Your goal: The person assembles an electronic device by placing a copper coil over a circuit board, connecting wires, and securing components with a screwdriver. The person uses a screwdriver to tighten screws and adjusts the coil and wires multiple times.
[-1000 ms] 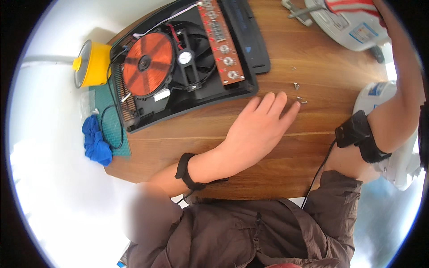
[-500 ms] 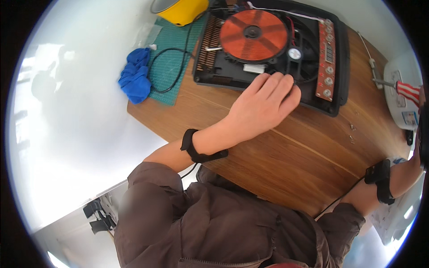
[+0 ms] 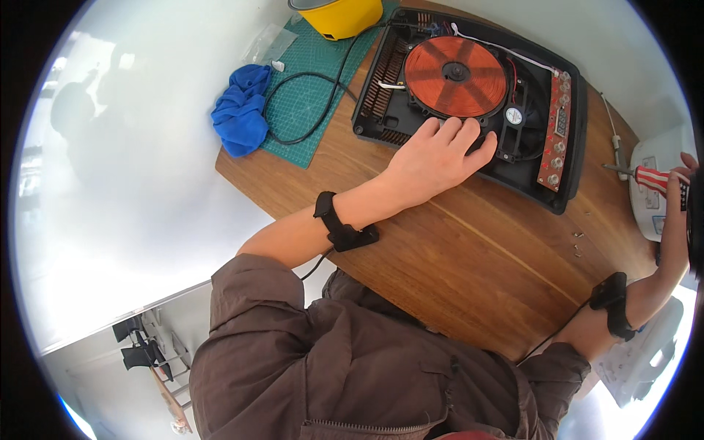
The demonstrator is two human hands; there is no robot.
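An opened induction cooker (image 3: 381,121) lies on the table, its round copper coil (image 3: 433,70) exposed in the black base. Over the base's near edge my left hand (image 3: 433,165) bends its fingers inward, just below the coil, thumb set apart to the right. The fingertips are hidden, as is whatever they touch or pinch. At the far right rim, my right hand (image 3: 678,191) is wrapped round a screwdriver (image 3: 649,177) with a red-and-white striped handle, its shaft pointing left. Part of that hand is cut off by the picture's dark border.
A red control board (image 3: 555,139) sits along the cooker's right side. Several small screws (image 3: 578,242) lie on the wood. Left of the cooker are a green cutting mat (image 3: 301,110), a blue cloth (image 3: 242,114), a black cable and a yellow container (image 3: 337,18). A white container (image 3: 649,209) stands at right.
The view has shifted, moving the cooker right and down in the picture. My left hand has moved leftward along its edge, covering a white block seen before. More of my right hand shows.
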